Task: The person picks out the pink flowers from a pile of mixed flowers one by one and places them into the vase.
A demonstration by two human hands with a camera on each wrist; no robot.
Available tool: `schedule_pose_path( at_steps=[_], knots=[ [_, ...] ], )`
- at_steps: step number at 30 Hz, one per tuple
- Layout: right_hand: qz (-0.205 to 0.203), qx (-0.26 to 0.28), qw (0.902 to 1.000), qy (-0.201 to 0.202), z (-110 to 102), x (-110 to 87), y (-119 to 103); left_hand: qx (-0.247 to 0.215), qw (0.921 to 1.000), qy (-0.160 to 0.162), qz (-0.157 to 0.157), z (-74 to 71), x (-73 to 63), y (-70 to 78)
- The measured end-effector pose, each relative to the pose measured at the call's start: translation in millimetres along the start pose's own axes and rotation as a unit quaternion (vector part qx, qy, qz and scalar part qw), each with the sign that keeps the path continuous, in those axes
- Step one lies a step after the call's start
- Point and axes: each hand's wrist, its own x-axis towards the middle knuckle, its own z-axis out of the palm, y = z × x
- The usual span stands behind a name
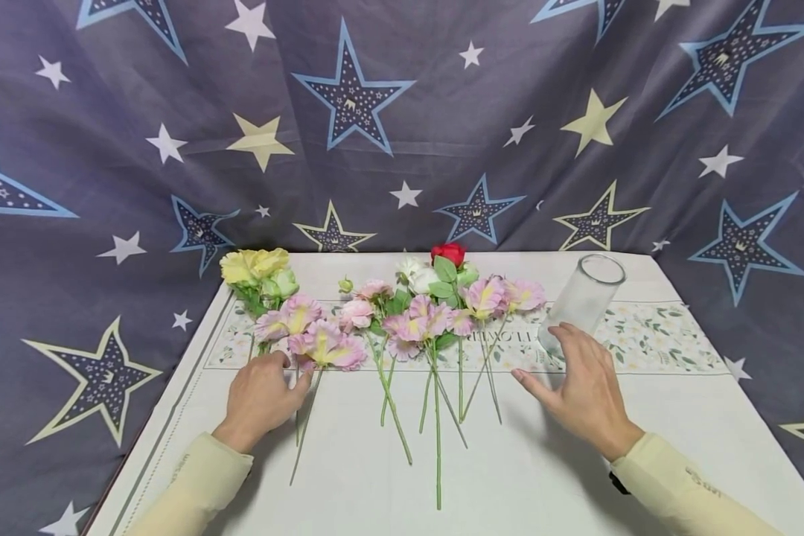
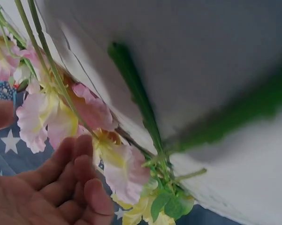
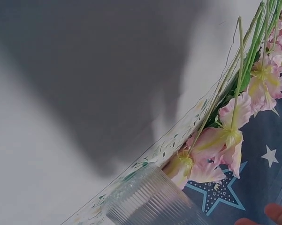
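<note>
My left hand (image 1: 264, 398) hovers by the left group of artificial flowers, its thumb apart from its loosely bent fingers (image 2: 87, 180). Just beyond it lie pink-and-yellow blooms (image 1: 328, 344) on thin stems, and yellow flowers (image 1: 254, 266) lie behind them. A ribbed clear glass vase (image 1: 579, 294) stands upright at the right. In front of this vase is my right hand (image 1: 586, 391), thumb spread wide; whether its fingertips touch the glass, I cannot tell. The right wrist view shows the vase (image 3: 152, 199) beside pink petals (image 3: 209, 145), with only fingertips at the corner.
Between the hands lie more artificial flowers: pale pink roses (image 1: 357, 313), a red rose (image 1: 448, 254), a white flower (image 1: 423, 279) and pink-yellow blooms (image 1: 485, 296), stems toward me. A floral-banded white cloth (image 1: 348, 476) covers the table. A star-patterned curtain (image 1: 402, 164) hangs behind.
</note>
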Motion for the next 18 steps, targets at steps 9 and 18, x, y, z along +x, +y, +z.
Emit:
schedule_pose_path(
  at_steps=[9, 18],
  knots=[
    [0.006, 0.0, 1.0, -0.008, 0.3, -0.8, -2.1, 0.031, 0.9919, -0.106, -0.063, 2.8, 2.3, -2.5],
    [0.003, 0.003, 0.9999, -0.01, 3.0, -3.4, -3.1, 0.023, 0.9846, -0.152, -0.084, 7.2, 2.2, -3.4]
  ],
)
